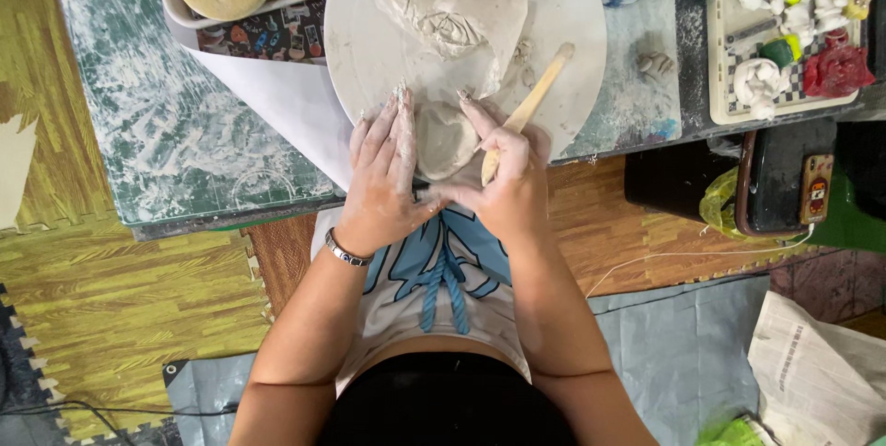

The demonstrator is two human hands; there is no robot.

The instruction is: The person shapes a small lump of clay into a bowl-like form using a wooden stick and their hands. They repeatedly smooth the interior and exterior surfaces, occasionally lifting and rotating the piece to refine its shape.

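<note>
Grey clay lump [443, 137] at the bench's [166, 132] near edge, cupped by the left hand [383, 178]; the right hand [508, 178] grips a wooden tool [531, 100]. Likely soft, damp, easily dented: best supported from beneath, lightly, not pinched.

You sit at a low, dust-smeared green worktable [166, 132]; beneath it lie yellow wood-grain foam floor tiles [111, 298] (interlocking), right of it a grey-blue tarpaulin [683, 354].
</note>
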